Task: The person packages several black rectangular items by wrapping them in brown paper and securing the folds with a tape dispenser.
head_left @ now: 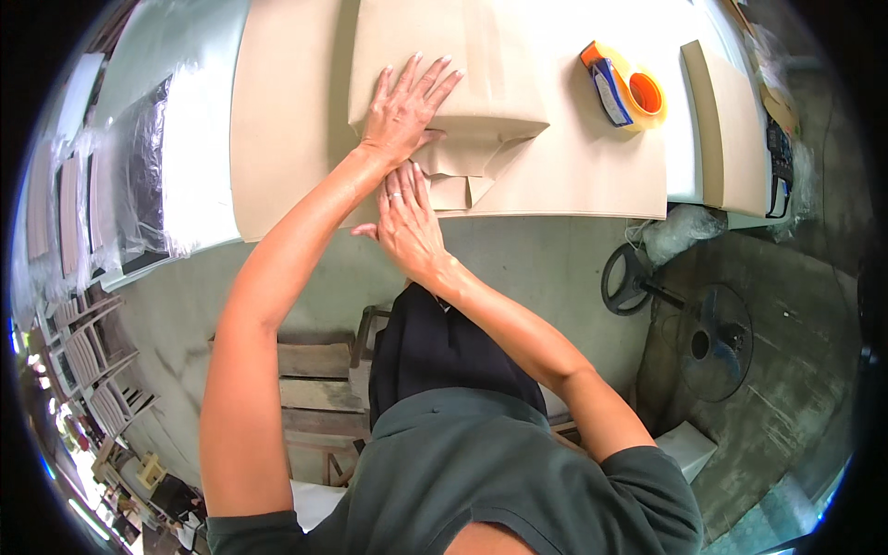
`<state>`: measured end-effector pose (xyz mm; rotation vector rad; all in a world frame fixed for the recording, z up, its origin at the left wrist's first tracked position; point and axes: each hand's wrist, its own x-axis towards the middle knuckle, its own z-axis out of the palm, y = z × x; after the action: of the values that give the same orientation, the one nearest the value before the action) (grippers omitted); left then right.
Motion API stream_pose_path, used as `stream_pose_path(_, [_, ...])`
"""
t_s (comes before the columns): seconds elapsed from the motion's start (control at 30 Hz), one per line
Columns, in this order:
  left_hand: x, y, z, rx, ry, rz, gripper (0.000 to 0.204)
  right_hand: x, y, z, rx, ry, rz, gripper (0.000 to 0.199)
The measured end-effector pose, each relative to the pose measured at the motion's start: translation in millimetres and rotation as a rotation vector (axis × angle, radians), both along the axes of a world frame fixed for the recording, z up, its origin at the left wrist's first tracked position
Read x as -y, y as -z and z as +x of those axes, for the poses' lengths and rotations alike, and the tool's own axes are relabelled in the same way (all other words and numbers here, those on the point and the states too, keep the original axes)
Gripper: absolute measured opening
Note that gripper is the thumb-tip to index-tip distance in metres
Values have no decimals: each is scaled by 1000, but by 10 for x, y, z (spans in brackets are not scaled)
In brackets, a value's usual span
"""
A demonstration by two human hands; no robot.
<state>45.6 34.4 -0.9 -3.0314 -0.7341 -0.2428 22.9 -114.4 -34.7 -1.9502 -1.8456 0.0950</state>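
A parcel wrapped in brown paper [490, 74] lies on the worktop in front of me. My left hand [402, 113] rests flat on top of it near its front left corner, fingers spread. Just below, my right hand [409, 222] has its fingers stretched out against the paper at the parcel's near side, by the left wrist. To the right of the fingers, a folded end flap [451, 191] hangs toward the table edge with creased layers. Part of the flap is hidden under the hands. Neither hand grips anything.
Beneath the parcel is a brown sheet [277, 120]. An orange-and-blue tape dispenser [622, 91] with a tape roll lies to the right. Farther right stands a long cardboard piece [717, 129]. Plastic-wrapped items [139, 176] sit at left. A fan [712, 342] and wooden bench [319, 379] are below.
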Motion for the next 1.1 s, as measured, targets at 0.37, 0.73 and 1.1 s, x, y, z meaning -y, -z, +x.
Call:
stream_pose_path(0.37, [10, -15, -17, 36, 20, -20, 105, 276, -388, 1412, -496, -356, -248, 48])
stream_pose_path(0.73, [17, -50, 1, -5, 12, -40, 108, 244, -168, 2322, -218, -523, -255, 38])
stream_pose_path(1.1, [-9, -19, -37, 15, 39, -1, 111, 304, -258, 1907, -256, -302, -87, 42])
